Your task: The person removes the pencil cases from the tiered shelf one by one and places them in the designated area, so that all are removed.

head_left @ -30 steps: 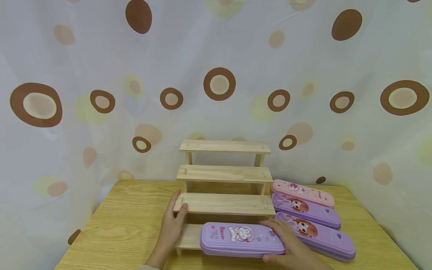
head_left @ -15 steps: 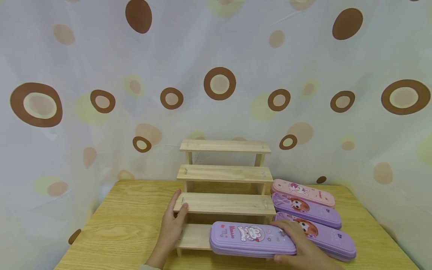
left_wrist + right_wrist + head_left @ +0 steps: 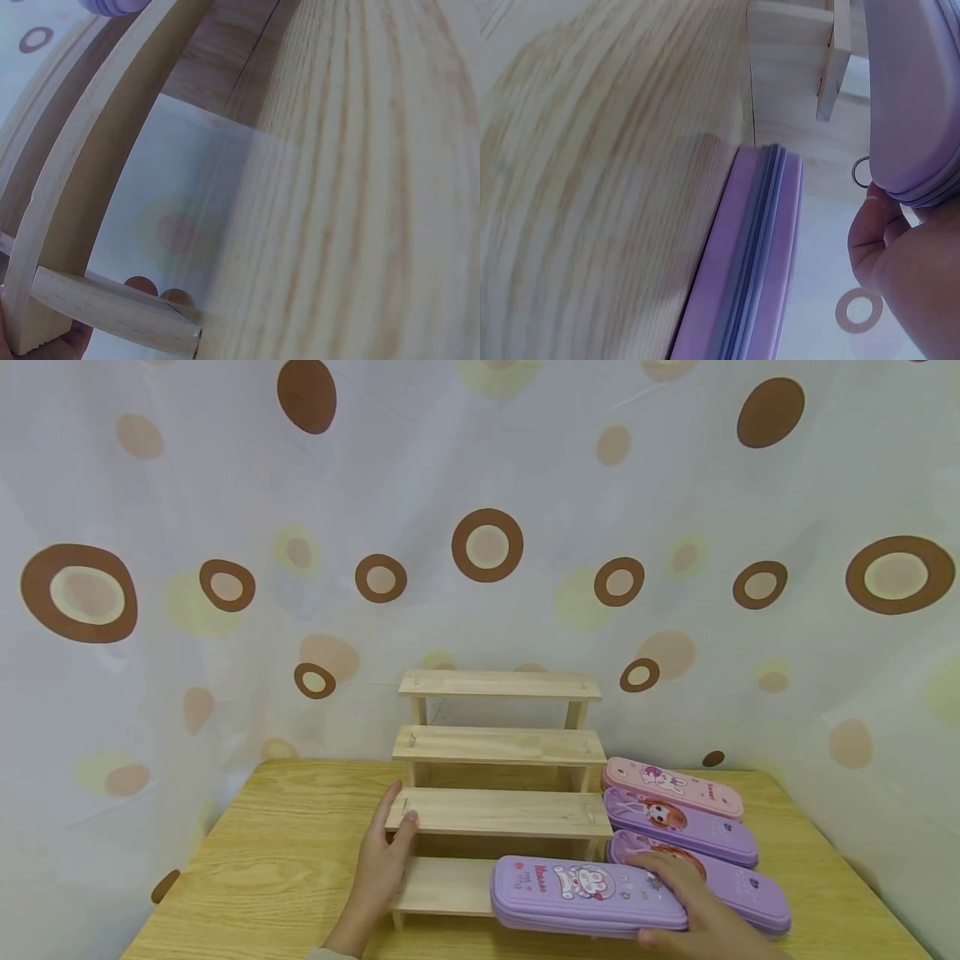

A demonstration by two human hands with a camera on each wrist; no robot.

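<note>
A tiered wooden stand (image 3: 498, 812) rises in steps at the middle of the table. My left hand (image 3: 378, 864) grips the left end of its second step from the bottom, thumb on top; in the left wrist view part of that hand (image 3: 56, 345) curls round the board's end. My right hand (image 3: 693, 910) holds the right end of a purple pencil case (image 3: 558, 897) with a bunny-astronaut print. The case is over the right part of the lowest step (image 3: 442, 887), whose left part shows. From below, the right wrist view shows the raised case (image 3: 911, 97).
To the right of the stand, a pink pencil case (image 3: 675, 789) and two purple pencil cases (image 3: 720, 843) with a girl print lie in a row on the wooden table (image 3: 285, 860). A dotted curtain (image 3: 487, 460) hangs close behind.
My right hand has moved the bunny pencil case to the right along the lowest step, uncovering more of its left part. The left hand keeps its place on the stand.
</note>
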